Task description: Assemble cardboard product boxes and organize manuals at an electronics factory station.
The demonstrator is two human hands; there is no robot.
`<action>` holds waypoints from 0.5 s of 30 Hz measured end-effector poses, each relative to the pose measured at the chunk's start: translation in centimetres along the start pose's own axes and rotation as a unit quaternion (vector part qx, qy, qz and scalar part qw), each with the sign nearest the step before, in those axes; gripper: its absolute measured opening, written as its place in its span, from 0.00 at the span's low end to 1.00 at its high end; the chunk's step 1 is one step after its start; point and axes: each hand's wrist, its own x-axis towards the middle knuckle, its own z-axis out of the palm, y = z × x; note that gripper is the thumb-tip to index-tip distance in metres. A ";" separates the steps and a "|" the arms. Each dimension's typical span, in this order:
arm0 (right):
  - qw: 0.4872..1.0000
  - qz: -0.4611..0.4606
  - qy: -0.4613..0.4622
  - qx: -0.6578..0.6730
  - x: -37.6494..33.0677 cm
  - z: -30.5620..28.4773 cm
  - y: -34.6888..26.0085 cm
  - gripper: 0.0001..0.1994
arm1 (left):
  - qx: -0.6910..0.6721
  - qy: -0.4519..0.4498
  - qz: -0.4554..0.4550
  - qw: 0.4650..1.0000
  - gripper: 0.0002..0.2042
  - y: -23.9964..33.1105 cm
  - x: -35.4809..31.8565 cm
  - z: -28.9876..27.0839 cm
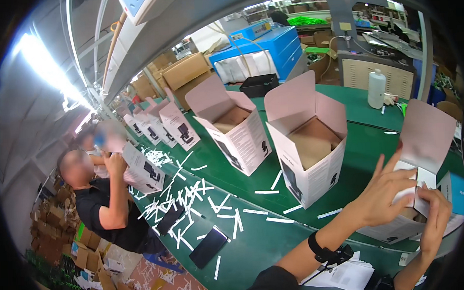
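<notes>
At the far right stands an open white printed carton (393, 229), its tall lid flap (428, 133) raised. My left hand (384, 191) reaches over the carton's mouth from the left. Its fingers bend round a small white box-like piece (404, 185), partly hidden by them, and its index finger points up toward the flap. My right hand (432, 212) comes up from below, fingers bent and pressed against the same white piece at the opening. The inside of this carton is mostly covered by my hands.
Two open cartons (315, 178) (247, 149) with brown inserts stand to the left on the green table (254, 210). White paper strips (185, 203) and a black phone (209, 248) lie nearer. Papers (349, 276) sit below my left forearm. A co-worker (111, 200) handles another carton. A white bottle (376, 89) stands behind.
</notes>
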 end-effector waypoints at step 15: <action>0.933 0.181 0.099 0.296 0.2 0.5 5.3 0.45 | -0.183 0.153 -0.045 0.970 0.17 -3.4 -0.3 4.7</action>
